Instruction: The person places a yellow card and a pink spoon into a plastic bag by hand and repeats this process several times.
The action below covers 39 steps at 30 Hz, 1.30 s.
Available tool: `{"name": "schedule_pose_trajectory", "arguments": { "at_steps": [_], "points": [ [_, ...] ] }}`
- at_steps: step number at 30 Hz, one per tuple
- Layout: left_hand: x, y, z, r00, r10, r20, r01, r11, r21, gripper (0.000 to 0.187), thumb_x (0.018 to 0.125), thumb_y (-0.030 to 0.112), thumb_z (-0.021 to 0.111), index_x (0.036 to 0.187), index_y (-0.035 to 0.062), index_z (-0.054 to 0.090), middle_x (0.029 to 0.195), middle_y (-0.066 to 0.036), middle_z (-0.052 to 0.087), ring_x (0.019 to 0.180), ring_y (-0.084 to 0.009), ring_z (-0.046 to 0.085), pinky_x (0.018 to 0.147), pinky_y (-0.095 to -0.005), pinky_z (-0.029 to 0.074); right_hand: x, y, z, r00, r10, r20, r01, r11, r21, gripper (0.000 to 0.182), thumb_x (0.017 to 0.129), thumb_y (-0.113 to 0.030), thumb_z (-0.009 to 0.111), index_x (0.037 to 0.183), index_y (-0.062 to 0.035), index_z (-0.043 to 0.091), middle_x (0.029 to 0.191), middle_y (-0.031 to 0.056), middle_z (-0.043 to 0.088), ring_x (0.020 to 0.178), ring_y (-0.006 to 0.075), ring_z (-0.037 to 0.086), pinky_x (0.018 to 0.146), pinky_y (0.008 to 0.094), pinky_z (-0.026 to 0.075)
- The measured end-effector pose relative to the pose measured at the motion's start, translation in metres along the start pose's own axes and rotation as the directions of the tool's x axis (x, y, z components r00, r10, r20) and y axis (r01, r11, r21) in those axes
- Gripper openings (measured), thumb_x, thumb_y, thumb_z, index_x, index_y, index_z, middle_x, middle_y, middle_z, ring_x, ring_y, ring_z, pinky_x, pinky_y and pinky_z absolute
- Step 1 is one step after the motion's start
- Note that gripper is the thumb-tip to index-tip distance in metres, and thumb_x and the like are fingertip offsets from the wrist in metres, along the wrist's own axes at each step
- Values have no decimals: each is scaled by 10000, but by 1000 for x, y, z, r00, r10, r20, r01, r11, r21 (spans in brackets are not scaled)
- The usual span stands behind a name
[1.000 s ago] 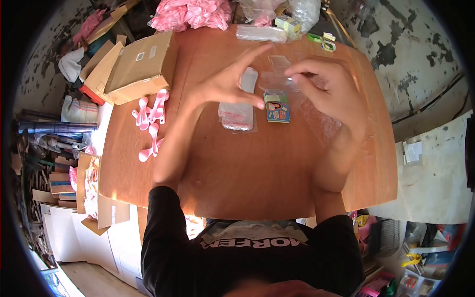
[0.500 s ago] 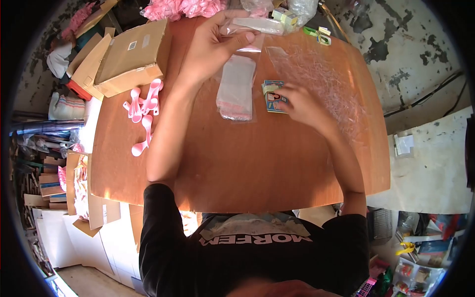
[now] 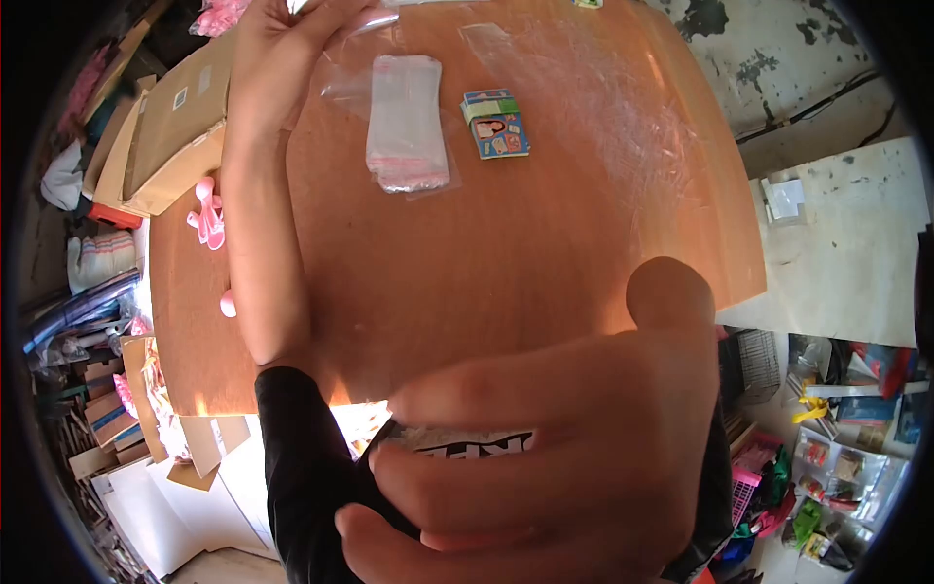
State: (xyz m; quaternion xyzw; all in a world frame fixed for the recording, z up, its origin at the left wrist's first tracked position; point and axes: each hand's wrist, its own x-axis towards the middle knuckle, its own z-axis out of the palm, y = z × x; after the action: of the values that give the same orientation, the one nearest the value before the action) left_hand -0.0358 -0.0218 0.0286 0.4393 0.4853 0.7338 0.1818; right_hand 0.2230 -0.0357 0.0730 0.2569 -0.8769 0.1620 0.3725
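My right hand (image 3: pixel 574 457) is raised close to the camera, fingers spread and slightly blurred, with nothing in it. At the top edge, partly cut off, my left hand (image 3: pixel 287 44) has its thumb and fingers closed on a clear plastic bag (image 3: pixel 375 23). Below and to the right of that hand lies a stack of clear plastic bags (image 3: pixel 407 122) with pinkish lower edges. Beside the stack, a small bundle of printed cards (image 3: pixel 496 125), wrapped in a green and white band, rests on the wooden table (image 3: pixel 418 263).
Crumpled clear plastic strips (image 3: pixel 623 117) spread over the table's right side. A cardboard box (image 3: pixel 180 112) stands at the left, near pink plastic spoons (image 3: pixel 207 219) partly hidden by my left forearm. Pink bundles (image 3: pixel 219 15) show at the top left.
My right hand has left the card bundle and come up toward the camera. My left hand still has the plastic bag. The view has shifted, so table items appear higher and further left.
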Motion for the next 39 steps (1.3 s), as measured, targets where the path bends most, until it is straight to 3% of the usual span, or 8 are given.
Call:
{"name": "schedule_pose_trajectory", "arguments": {
  "at_steps": [7, 9, 10, 13, 26, 32, 34, 39],
  "points": [
    [5, -1, -19, 998, 58, 12, -58, 998, 2, 360, 873, -6, 660, 1218, 44, 570, 907, -13, 658, 833, -97, 629, 746, -229, 535, -22, 17, -6, 948, 313, -59, -284, 914, 291, 99, 737, -138, 734, 817, -196, 728, 773, 17, 672, 671, 169, 643, 537, 294, 485],
    [5, 0, -22, 999, 1, 53, 1, 999, -45, 381, 877, -21, 644, 1241, 36, 549, 915, -31, 664, 838, -108, 632, 755, -240, 544, -32, 64, -4, 957, 214, 195, -207, 977, -56, 107, 795, -90, 663, 888, -61, 707, 678, 43, 571, 567, 201, 555, 510, 300, 468],
    [5, 1, -22, 999, -4, 54, 8, 998, -66, 399, 877, -47, 623, 1257, 28, 529, 916, -50, 667, 842, -117, 636, 751, -248, 547, -47, 86, 18, 843, 499, 199, -507, 862, -13, 209, 772, -41, 702, 973, -98, 720, 806, 88, 659, 741, 246, 637, 642, 313, 511],
    [5, 1, -24, 997, -27, 69, 31, 998, -63, 402, 873, -65, 609, 1257, 20, 522, 919, -61, 669, 831, -124, 637, 735, -252, 547, -108, 147, 43, 699, 663, 267, -507, 724, -468, 229, 777, -63, 699, 1005, -64, 691, 934, 93, 666, 844, 283, 644, 715, 388, 530],
    [7, -6, -22, 992, -94, 81, 101, 992, -81, 224, 971, 186, 582, 1123, 23, 606, 889, -51, 680, 579, -93, 642, 515, -216, 536, -130, 174, 41, 656, 700, 284, -509, 687, -519, 154, 778, -59, 693, 932, -61, 694, 862, 76, 690, 819, 268, 654, 700, 356, 521],
    [12, -26, -29, 962, -180, 207, 166, 982, 86, 195, 925, 131, 634, 1067, -2, 656, 956, -67, 697, 801, -136, 675, 704, -231, 535, -53, 162, -21, 769, 638, -42, -633, 750, -193, 120, 830, -76, 692, 945, -45, 705, 778, 78, 691, 641, 157, 645, 586, 270, 487],
    [7, -33, -17, 972, -145, 184, 144, 989, 24, 185, 928, 135, 616, 967, -29, 692, 916, -61, 700, 823, -144, 661, 745, -266, 536, -45, 174, -27, 699, 591, -403, -588, 795, 147, 172, 853, -93, 708, 1000, -4, 693, 789, 43, 686, 674, 85, 622, 602, 210, 473],
    [7, -37, -14, 902, -221, 371, 152, 967, 206, 156, 927, 100, 611, 1033, 14, 688, 958, -66, 699, 929, -136, 652, 813, -279, 544, -23, 192, -3, 522, 616, -590, -516, 779, 357, 187, 872, -103, 700, 1019, 12, 687, 813, 33, 686, 695, 78, 628, 615, 201, 483]
  ]
}}
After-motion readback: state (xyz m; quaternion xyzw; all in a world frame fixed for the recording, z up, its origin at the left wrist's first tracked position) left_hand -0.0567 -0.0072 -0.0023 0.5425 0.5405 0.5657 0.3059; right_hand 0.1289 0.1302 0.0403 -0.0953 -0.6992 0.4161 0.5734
